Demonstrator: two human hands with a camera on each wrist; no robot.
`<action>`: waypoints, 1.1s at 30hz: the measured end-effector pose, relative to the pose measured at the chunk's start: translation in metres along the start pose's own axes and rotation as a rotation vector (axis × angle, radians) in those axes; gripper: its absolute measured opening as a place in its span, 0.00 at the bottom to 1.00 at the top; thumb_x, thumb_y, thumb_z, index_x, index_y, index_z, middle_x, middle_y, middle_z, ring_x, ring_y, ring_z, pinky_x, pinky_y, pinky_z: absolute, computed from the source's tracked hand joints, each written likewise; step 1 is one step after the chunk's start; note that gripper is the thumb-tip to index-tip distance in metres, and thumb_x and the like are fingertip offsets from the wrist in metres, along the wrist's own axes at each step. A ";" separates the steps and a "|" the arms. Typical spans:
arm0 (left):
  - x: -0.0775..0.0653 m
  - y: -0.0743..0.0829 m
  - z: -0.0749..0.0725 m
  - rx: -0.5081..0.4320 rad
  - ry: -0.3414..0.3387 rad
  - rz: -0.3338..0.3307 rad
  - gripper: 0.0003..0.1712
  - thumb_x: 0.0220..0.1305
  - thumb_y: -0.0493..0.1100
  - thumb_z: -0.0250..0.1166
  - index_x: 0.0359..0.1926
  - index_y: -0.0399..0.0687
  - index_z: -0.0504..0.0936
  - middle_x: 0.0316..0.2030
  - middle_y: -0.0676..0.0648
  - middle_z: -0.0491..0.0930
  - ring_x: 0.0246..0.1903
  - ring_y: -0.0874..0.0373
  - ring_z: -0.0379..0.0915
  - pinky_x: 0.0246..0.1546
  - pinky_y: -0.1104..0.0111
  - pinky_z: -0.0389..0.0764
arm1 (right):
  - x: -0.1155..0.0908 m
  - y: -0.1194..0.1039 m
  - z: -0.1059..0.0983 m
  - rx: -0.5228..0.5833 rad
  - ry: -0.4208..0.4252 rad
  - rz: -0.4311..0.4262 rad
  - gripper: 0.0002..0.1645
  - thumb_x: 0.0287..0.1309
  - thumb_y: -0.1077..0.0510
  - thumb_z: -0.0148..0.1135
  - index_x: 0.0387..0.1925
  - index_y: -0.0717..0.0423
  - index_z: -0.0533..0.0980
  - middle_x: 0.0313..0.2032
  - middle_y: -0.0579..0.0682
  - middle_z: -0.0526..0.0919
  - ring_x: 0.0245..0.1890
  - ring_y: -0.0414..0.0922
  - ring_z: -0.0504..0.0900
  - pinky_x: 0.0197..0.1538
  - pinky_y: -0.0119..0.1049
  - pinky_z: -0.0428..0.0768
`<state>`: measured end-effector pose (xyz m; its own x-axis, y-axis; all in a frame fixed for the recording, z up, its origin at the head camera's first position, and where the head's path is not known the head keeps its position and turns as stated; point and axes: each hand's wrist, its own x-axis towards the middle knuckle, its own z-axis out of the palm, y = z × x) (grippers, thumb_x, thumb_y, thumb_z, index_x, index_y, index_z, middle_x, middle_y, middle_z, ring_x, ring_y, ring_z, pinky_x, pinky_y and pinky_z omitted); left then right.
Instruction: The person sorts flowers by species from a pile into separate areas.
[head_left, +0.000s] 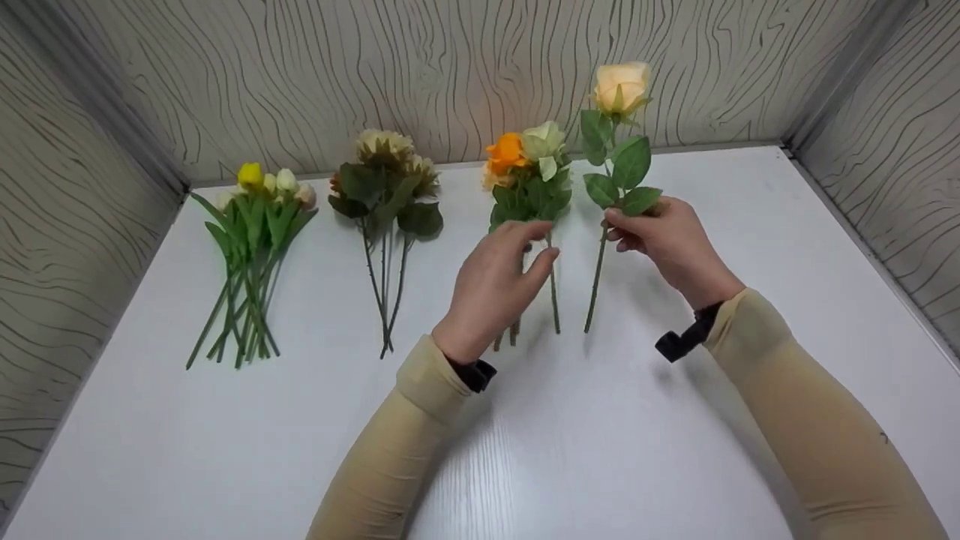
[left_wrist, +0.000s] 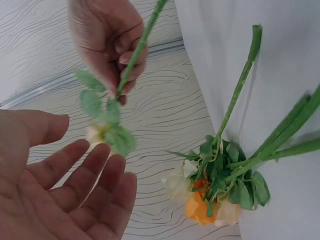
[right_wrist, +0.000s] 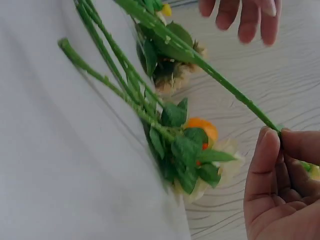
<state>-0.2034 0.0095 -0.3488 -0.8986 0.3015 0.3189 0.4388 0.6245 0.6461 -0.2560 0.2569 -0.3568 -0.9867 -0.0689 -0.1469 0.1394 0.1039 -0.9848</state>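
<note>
A peach artificial rose [head_left: 622, 88] with green leaves stands nearly upright above the table, its stem pinched between the thumb and fingers of my right hand [head_left: 667, 236]. In the right wrist view the stem [right_wrist: 215, 75] runs up and left from the fingertips of the right hand [right_wrist: 285, 185]. My left hand [head_left: 499, 281] holds nothing; its fingers are spread and gently bent in the left wrist view. It is over a bunch of roses [head_left: 529, 180], one orange and others pale, and partly hides their stems in the head view.
Tulips [head_left: 259, 217], yellow and white, lie in a bunch at the far left of the white table [head_left: 300, 450]. Beside them lies a bunch of beige flowers [head_left: 386, 187] with dark leaves. A wood-patterned panel [head_left: 450, 67] rises behind the table's back edge.
</note>
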 end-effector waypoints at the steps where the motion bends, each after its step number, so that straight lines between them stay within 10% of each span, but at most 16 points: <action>1: 0.001 0.000 -0.002 0.011 0.021 -0.002 0.21 0.74 0.51 0.64 0.64 0.51 0.81 0.54 0.52 0.81 0.52 0.59 0.76 0.52 0.66 0.78 | 0.008 0.002 -0.003 -0.003 0.003 0.037 0.27 0.64 0.53 0.72 0.57 0.65 0.76 0.42 0.56 0.86 0.37 0.43 0.84 0.42 0.32 0.85; 13: 0.001 0.007 0.003 0.021 0.047 0.027 0.24 0.74 0.50 0.63 0.67 0.51 0.78 0.59 0.50 0.79 0.58 0.55 0.74 0.59 0.62 0.76 | 0.047 0.040 -0.011 0.111 0.001 0.302 0.27 0.67 0.63 0.67 0.61 0.68 0.67 0.38 0.55 0.83 0.32 0.42 0.86 0.44 0.34 0.86; 33: 0.001 0.008 0.006 -0.019 0.018 0.028 0.22 0.75 0.50 0.63 0.64 0.50 0.80 0.58 0.50 0.79 0.57 0.57 0.75 0.58 0.64 0.76 | 0.039 0.043 0.009 -0.202 -0.145 0.178 0.20 0.72 0.57 0.61 0.51 0.72 0.74 0.32 0.56 0.83 0.23 0.41 0.82 0.32 0.36 0.86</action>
<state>-0.2012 0.0186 -0.3474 -0.8857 0.3056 0.3496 0.4642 0.6019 0.6498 -0.2873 0.2500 -0.4060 -0.9240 -0.1718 -0.3415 0.2753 0.3209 -0.9062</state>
